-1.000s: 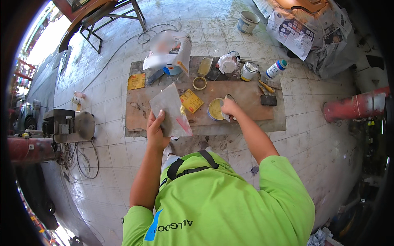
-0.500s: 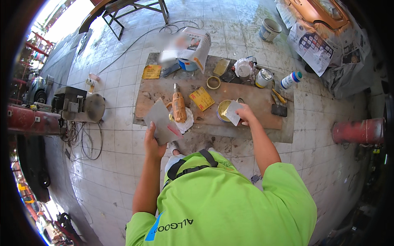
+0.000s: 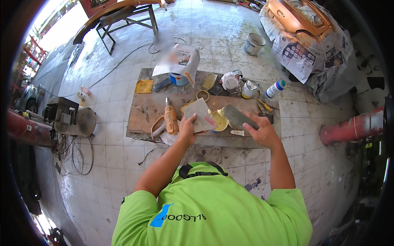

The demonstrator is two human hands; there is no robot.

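My left hand (image 3: 186,129) grips a thin translucent plate (image 3: 198,115) with a pink stain, held over the workboard (image 3: 143,110). In my right hand (image 3: 261,132) is a dark grey-green flat spreader (image 3: 235,117) with pale yellow paste at its tip, close to the plate's right edge. Below the two tools sits an open tub of yellow paste (image 3: 220,123), partly hidden. An orange heat gun (image 3: 171,121) lies left of my left hand. A small white tube (image 3: 237,133) is by the tub, and a tape roll (image 3: 202,95) lies behind.
A can (image 3: 248,91), a blue-capped bottle (image 3: 273,91) and a covered blue pail (image 3: 177,80) stand at the back. A red column (image 3: 353,125) is right; a machine (image 3: 74,117) with cables is left. Covered orange bodywork (image 3: 295,20) sits at the upper right.
My left hand has moved right and upward with the plate, toward the tub. My right hand has lifted and turned the spreader out of the tub, bringing it close to the plate.
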